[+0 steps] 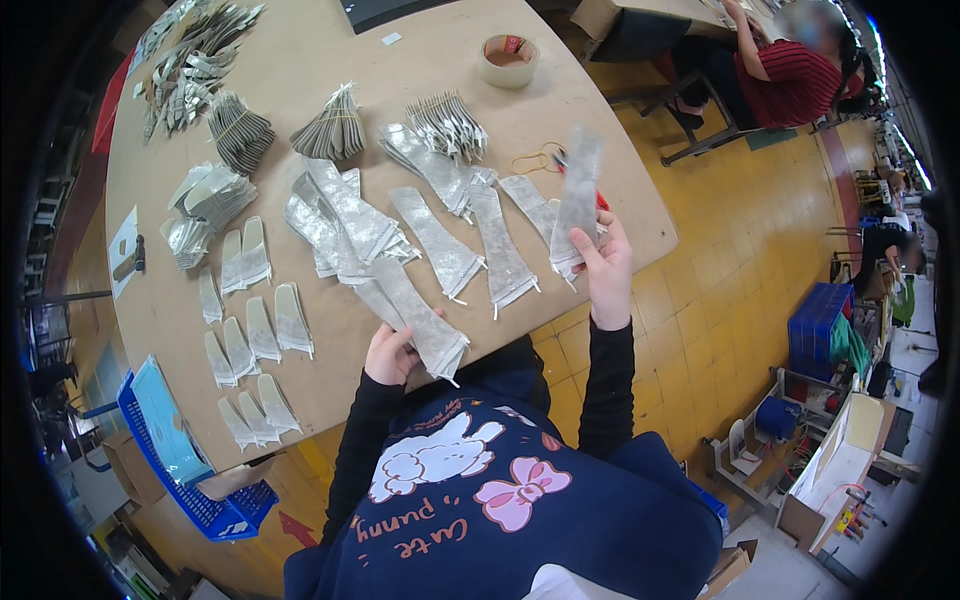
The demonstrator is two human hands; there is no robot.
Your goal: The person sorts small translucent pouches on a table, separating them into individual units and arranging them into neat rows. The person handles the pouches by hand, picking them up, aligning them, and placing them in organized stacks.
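Note:
My right hand (606, 268) pinches a grey, flared fabric piece (577, 190) near its lower end, holding it up over the table's right side. Close to the front edge, my left hand (391, 354) grips the side of another grey fabric piece (428, 330) between thumb and fingers. Similar silvery pieces lie between my hands, among them one flat piece (435, 240) and a second piece (500, 250). To their left is a loose pile (345, 215) of the same kind. Behind the raised piece, something red is partly hidden beside a yellow rubber band (532, 163).
Bundled grey pieces (330, 125) and a tape roll (508, 62) lie at the back of the brown table (590, 100). Small rounded pieces (262, 328) lie in rows at left, near a hammer (130, 262). A blue basket (225, 515) stands beside the table. A person (800, 85) sits at far right.

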